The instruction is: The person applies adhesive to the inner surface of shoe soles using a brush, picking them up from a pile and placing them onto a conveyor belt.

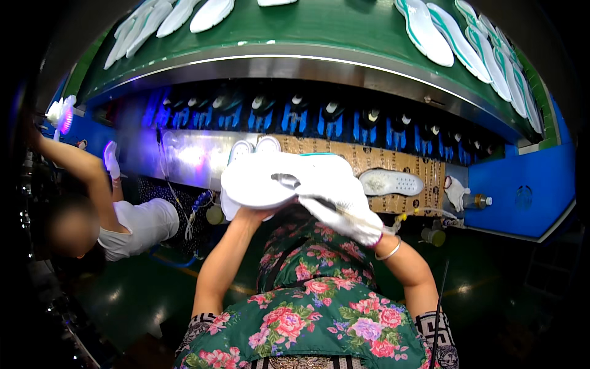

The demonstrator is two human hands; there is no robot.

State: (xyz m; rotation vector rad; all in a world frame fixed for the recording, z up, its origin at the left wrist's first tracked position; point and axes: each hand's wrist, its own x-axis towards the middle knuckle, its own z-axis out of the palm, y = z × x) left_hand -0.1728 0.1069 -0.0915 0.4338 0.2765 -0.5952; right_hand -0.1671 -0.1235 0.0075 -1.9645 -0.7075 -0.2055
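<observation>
A white shoe sole (255, 184) is raised in front of my body, its surface washed out by glare. My left hand (257, 213) grips it from below, with the fingers mostly hidden behind it. My right hand (344, 212), in a white glove, is closed at the sole's right side. A thin pale stick-like line runs along that glove; what the fingers hold is lost in the brightness. A small grey patch shows on the sole beside the glove. Behind the glove, a teal-edged white shape (319, 155) peeks out.
Another sole (391, 183) lies on the brown cardboard (433, 175). More soles (424, 31) rest on the green conveyor belt (319, 24). Blue clamps (295, 117) line the space beneath. A bottle (476, 201) stands right. A co-worker (144, 227) works at left.
</observation>
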